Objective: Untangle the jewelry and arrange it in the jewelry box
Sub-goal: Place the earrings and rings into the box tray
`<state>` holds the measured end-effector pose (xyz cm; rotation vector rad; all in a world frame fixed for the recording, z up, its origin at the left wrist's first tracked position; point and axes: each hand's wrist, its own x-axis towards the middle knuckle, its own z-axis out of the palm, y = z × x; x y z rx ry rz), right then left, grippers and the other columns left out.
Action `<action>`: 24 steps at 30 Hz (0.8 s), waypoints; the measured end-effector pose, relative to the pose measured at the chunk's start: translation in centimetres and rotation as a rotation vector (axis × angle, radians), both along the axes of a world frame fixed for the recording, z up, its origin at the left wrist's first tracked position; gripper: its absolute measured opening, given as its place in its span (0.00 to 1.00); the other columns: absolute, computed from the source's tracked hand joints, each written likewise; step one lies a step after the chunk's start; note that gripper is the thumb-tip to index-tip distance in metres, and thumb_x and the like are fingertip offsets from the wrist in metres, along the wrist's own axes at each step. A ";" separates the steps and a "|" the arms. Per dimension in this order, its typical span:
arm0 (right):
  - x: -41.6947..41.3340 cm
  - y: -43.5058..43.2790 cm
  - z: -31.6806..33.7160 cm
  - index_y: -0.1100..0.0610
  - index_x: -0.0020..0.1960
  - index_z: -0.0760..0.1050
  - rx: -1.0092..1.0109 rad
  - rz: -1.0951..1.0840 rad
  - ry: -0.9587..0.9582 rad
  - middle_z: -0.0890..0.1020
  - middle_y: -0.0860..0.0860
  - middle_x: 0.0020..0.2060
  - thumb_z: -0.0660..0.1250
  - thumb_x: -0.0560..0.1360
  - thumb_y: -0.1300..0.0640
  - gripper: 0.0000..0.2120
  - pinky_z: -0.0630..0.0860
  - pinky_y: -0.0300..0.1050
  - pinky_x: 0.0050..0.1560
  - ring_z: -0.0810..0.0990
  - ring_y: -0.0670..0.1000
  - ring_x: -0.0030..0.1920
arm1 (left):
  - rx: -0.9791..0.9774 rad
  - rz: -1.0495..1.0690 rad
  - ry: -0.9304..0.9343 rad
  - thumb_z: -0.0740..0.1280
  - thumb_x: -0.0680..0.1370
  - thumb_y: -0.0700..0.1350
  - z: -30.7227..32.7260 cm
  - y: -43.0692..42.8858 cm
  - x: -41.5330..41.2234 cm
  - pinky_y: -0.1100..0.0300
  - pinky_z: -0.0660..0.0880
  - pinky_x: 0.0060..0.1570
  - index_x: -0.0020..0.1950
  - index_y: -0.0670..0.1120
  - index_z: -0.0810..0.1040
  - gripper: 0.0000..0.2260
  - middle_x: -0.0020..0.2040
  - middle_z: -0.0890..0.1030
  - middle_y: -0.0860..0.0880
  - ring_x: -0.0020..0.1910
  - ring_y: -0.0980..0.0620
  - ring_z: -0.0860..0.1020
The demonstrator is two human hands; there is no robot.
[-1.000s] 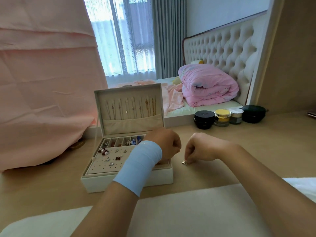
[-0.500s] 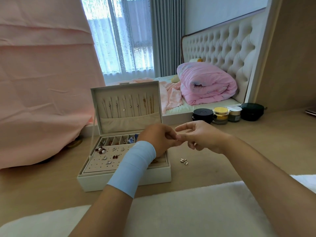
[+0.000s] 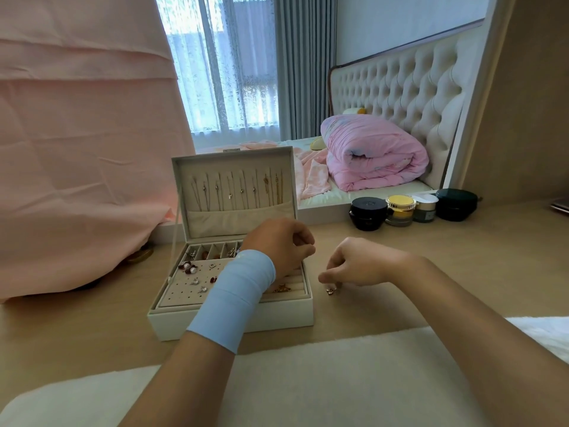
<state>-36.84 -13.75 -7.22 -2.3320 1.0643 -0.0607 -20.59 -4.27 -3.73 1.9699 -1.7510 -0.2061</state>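
Observation:
The white jewelry box (image 3: 234,318) stands open on the wooden floor. Several necklaces (image 3: 240,192) hang in its lid, and earrings (image 3: 189,268) sit in the tray. My left hand (image 3: 281,243), with a blue wristband, hovers over the box's right side. Its fingers are curled, and whatever lies inside them is hidden. My right hand (image 3: 354,263) is lowered to the floor right of the box. Its thumb and fingertips are bunched just above a small loose earring pair (image 3: 331,291), with no clear grip on it.
Several cosmetic jars (image 3: 400,209) stand at the back right by the bed platform. A pink cloth (image 3: 77,164) hangs at the left. A white rug (image 3: 308,380) covers the floor near me.
Half a second ago my hands met fingertip to fingertip above the box. They have since parted: the left stayed over the box and the right dropped back to the loose pieces on the floor.

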 end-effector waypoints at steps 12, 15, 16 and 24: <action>0.4 0.5 0.2 0.48 0.43 0.86 -0.076 0.058 -0.057 0.86 0.44 0.41 0.75 0.75 0.53 0.02 0.80 0.41 0.45 0.83 0.42 0.41 | -0.023 -0.034 0.041 0.70 0.76 0.49 0.5 1.3 1.2 0.59 0.77 0.50 0.49 0.55 0.82 0.03 0.45 0.80 0.59 0.44 0.60 0.76; 0.4 0.8 0.9 0.49 0.42 0.83 -0.044 0.024 -0.182 0.86 0.45 0.41 0.72 0.77 0.53 0.05 0.77 0.41 0.39 0.80 0.42 0.33 | -0.017 -0.041 0.057 0.71 0.76 0.49 0.6 2.1 2.4 0.62 0.75 0.48 0.48 0.56 0.81 0.02 0.44 0.80 0.59 0.43 0.60 0.76; 0.5 1.0 1.3 0.50 0.44 0.83 -0.030 0.016 -0.227 0.86 0.46 0.40 0.71 0.78 0.54 0.05 0.78 0.43 0.39 0.79 0.45 0.31 | -0.015 -0.036 0.065 0.71 0.76 0.49 0.6 2.5 3.0 0.63 0.75 0.48 0.47 0.56 0.81 0.02 0.44 0.80 0.59 0.43 0.61 0.76; 2.5 3.8 4.1 0.50 0.49 0.84 -0.006 0.019 -0.499 0.81 0.39 0.29 0.71 0.78 0.54 0.03 0.73 0.32 0.32 0.74 0.38 0.27 | 0.038 0.009 0.025 0.72 0.75 0.49 1.3 5.6 8.5 0.57 0.77 0.53 0.46 0.57 0.81 0.03 0.45 0.81 0.59 0.46 0.58 0.78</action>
